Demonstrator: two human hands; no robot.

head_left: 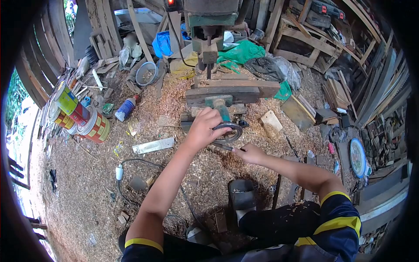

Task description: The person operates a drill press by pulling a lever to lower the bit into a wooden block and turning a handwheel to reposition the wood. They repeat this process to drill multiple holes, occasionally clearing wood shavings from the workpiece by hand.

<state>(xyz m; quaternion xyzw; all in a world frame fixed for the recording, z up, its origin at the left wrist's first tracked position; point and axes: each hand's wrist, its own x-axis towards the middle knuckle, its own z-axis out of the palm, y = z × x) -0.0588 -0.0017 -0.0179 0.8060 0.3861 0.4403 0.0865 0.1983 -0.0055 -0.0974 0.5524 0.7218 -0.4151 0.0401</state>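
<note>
My left hand [204, 127] is closed at the left side of a metal handwheel [238, 133], its thumb lying across the rim and its fingers bent over toward the machine. My right hand [250, 153] wraps round the end of a dark lever [224, 147] just below the wheel. Behind the wheel, a green screw housing [224, 112] leads to the vise jaw. A dark wooden board [266, 90] lies along the jaw [222, 96]. Over the board hangs the machine's vertical bit [209, 71], under a green machine head [209, 22].
Wood shavings cover the floor [87, 187]. Stacked paint cans [97, 126] and a blue spray bottle [125, 109] are at left. A cable [185, 196] runs near my boots [242, 196]. Wood scraps and a round painted plate [357, 158] are at right.
</note>
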